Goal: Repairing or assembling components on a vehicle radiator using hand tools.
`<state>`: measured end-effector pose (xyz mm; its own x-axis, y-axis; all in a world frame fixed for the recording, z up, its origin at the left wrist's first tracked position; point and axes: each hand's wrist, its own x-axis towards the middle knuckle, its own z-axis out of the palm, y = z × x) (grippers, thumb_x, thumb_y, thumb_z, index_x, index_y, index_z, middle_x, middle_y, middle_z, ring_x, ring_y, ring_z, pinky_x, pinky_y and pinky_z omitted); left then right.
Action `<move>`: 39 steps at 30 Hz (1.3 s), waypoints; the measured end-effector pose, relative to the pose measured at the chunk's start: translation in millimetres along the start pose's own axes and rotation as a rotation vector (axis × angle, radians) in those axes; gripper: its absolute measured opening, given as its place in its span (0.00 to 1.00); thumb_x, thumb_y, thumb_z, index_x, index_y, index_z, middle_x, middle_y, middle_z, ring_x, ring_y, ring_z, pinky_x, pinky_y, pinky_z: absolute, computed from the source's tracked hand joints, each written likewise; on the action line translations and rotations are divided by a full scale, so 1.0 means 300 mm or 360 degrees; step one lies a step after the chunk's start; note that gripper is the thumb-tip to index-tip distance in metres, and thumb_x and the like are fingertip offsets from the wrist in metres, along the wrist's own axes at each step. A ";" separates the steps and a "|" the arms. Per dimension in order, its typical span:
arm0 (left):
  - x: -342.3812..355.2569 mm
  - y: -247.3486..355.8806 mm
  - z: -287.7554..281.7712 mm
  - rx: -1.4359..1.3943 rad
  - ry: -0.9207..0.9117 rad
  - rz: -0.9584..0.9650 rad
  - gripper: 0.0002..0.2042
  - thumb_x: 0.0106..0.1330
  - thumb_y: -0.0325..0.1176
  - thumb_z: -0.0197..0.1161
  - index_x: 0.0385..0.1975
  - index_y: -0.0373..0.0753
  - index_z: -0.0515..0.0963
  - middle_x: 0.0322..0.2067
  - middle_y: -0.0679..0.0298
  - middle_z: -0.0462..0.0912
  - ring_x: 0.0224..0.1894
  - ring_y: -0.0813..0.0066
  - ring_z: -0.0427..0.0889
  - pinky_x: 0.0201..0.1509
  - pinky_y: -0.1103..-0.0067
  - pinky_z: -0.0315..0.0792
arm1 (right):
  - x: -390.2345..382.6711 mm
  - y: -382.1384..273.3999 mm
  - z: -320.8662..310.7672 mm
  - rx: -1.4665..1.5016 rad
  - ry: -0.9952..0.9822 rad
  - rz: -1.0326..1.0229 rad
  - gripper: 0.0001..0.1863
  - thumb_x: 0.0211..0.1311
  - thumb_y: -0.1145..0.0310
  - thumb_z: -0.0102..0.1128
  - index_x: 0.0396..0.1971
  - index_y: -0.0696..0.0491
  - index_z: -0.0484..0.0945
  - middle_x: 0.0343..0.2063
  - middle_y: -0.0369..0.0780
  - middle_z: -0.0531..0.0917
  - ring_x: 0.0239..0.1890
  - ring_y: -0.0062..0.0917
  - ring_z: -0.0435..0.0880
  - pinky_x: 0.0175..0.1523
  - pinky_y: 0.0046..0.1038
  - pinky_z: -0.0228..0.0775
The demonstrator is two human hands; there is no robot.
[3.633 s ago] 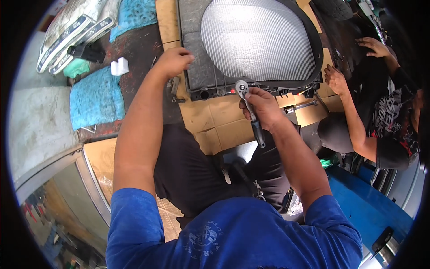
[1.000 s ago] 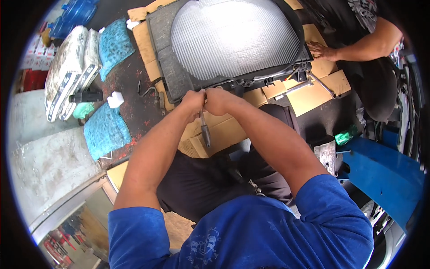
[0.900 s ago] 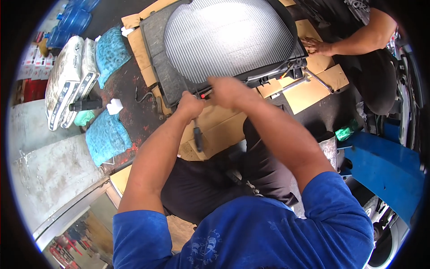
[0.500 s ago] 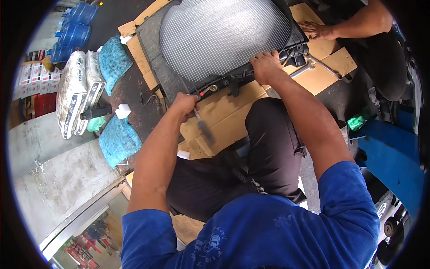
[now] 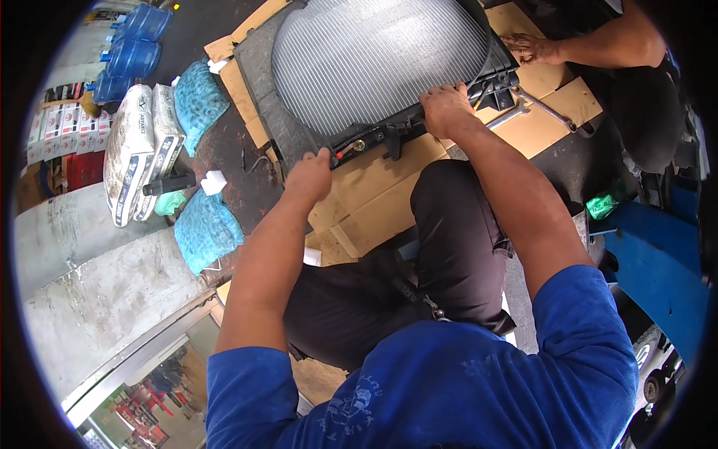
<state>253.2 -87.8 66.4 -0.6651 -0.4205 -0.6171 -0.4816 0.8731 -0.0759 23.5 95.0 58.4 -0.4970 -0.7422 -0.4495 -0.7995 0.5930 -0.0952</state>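
Observation:
A large radiator [image 5: 381, 60] with a black frame and a silver finned core lies flat in front of me. My right hand [image 5: 449, 110] grips its near edge, right of the middle, with the fingers curled over the frame. At the near left corner my left hand [image 5: 309, 177] is closed against the frame. What it holds is mostly hidden under the fingers. A small red piece [image 5: 339, 155] shows just beyond its fingertips, beside a brass-coloured fitting [image 5: 359, 145] on the frame.
Cardboard [image 5: 389, 191] lies under the radiator. Wrenches [image 5: 516, 112] rest at its right, near a co-worker's hand [image 5: 532, 49]. At left are blue bags [image 5: 206, 232], white sacks [image 5: 134, 153] and large blue bottles [image 5: 134, 56]. Blue metal equipment [image 5: 658, 254] stands at right.
A blurred, elongated tool that hung below my left hand no longer shows there. That hand has turned and now lies against the radiator's edge. My right hand keeps its place.

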 end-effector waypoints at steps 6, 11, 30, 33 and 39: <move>0.032 -0.027 0.031 -0.0834 0.0133 -0.0281 0.22 0.57 0.29 0.53 0.51 0.27 0.61 0.43 0.34 0.76 0.48 0.41 0.77 0.51 0.64 0.71 | 0.006 -0.016 -0.008 0.0029 0.0037 -0.0010 0.23 0.54 0.68 0.58 0.54 0.50 0.73 0.55 0.39 0.74 0.61 0.33 0.67 0.69 0.48 0.42; 0.015 -0.045 0.028 -0.0310 0.0099 -0.0142 0.21 0.58 0.29 0.52 0.49 0.25 0.62 0.43 0.33 0.76 0.49 0.43 0.78 0.52 0.64 0.71 | 0.000 -0.015 0.002 -0.0060 0.0054 -0.0020 0.22 0.57 0.67 0.54 0.53 0.50 0.73 0.54 0.39 0.75 0.61 0.32 0.67 0.69 0.47 0.42; 0.007 -0.010 0.035 -0.0054 0.0243 0.0076 0.22 0.58 0.28 0.56 0.53 0.32 0.64 0.39 0.43 0.78 0.44 0.46 0.79 0.49 0.64 0.74 | 0.001 0.029 0.035 -0.0080 0.0186 0.0009 0.20 0.59 0.57 0.57 0.50 0.48 0.75 0.51 0.39 0.76 0.60 0.33 0.69 0.68 0.47 0.45; 0.026 -0.084 0.045 -0.1291 -0.0129 -0.0650 0.20 0.58 0.28 0.57 0.51 0.33 0.65 0.40 0.43 0.78 0.46 0.47 0.78 0.50 0.64 0.74 | 0.002 -0.029 0.004 -0.0060 0.0216 -0.0065 0.21 0.58 0.56 0.58 0.50 0.48 0.75 0.52 0.39 0.76 0.60 0.33 0.69 0.68 0.47 0.45; 0.007 0.017 0.037 -0.0332 0.0095 -0.0075 0.20 0.57 0.25 0.55 0.50 0.32 0.63 0.43 0.40 0.77 0.46 0.45 0.78 0.51 0.63 0.72 | 0.017 0.004 0.042 -0.0081 0.0185 0.0007 0.19 0.59 0.62 0.53 0.50 0.48 0.75 0.52 0.39 0.76 0.60 0.33 0.69 0.69 0.46 0.45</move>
<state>255.7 -81.4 56.0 -0.6688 -0.4787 -0.5688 -0.6164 0.7848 0.0643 24.2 95.8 44.7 -0.5338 -0.7726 -0.3437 -0.8120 0.5818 -0.0469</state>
